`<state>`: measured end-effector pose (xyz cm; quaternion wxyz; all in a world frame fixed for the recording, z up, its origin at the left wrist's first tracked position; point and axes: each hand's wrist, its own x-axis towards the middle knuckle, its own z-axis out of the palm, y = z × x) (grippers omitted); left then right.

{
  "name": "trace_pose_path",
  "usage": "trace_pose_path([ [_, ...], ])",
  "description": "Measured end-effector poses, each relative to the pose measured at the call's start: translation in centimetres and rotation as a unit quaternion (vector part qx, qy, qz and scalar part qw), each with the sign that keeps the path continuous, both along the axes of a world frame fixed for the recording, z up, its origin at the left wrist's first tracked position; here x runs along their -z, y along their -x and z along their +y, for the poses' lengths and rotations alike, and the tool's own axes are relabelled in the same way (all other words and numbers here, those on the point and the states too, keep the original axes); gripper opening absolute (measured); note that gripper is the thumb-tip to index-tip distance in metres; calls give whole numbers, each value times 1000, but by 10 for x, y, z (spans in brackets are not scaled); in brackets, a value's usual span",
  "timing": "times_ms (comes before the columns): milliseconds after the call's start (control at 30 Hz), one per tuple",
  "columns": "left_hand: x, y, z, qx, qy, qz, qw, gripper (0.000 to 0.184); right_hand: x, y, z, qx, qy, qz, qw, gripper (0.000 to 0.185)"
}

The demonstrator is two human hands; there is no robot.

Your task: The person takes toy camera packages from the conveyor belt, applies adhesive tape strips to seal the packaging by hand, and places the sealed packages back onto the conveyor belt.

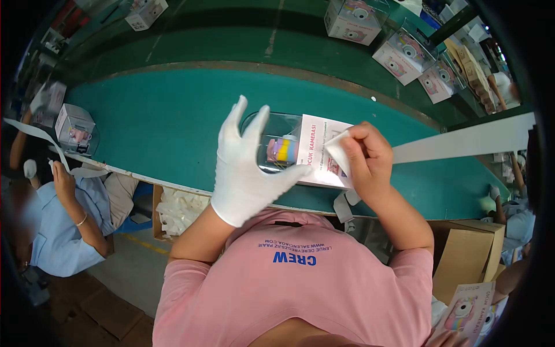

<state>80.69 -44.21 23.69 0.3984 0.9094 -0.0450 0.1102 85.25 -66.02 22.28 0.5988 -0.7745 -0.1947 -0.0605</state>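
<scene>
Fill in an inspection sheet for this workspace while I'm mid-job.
Surface: green tabletop, visible parts look flat.
Job's things: printed box lying down, toy camera visible through its clear part; white piece at its right end.
Clutter: white scraps in a carton below the table edge.
Hands: left hand gloved, fingers spread at the box; right hand bare, pinching the white piece.
Cables: nothing seen.
Surroundings: co-worker at left; open carton at right.

Your gloved left hand (245, 165) spreads over the box (312, 144); your right hand (370, 162) pinches a white sheet (336, 150) above it.
</scene>
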Motion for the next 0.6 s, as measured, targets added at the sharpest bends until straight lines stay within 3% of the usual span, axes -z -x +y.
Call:
trace_pose_path([
  [100,-8,6,-13,-22,-161,-36,986,72,-28,-7,0,-80,122,57,988,9],
  [133,-7,7,-14,-21,-160,-35,986,72,-35,-11,0,-79,123,60,988,9],
  [267,3,10,-18,-44,-77,-72,993,59,-52,-34,0,-187,118,307,926,15],
  [433,24,16,-38,-66,43,-122,989,48,-44,-45,-3,-230,100,263,932,15],
  [600,23,20,-52,-51,-53,-92,993,44,-43,-47,-15,-229,188,230,927,16],
])
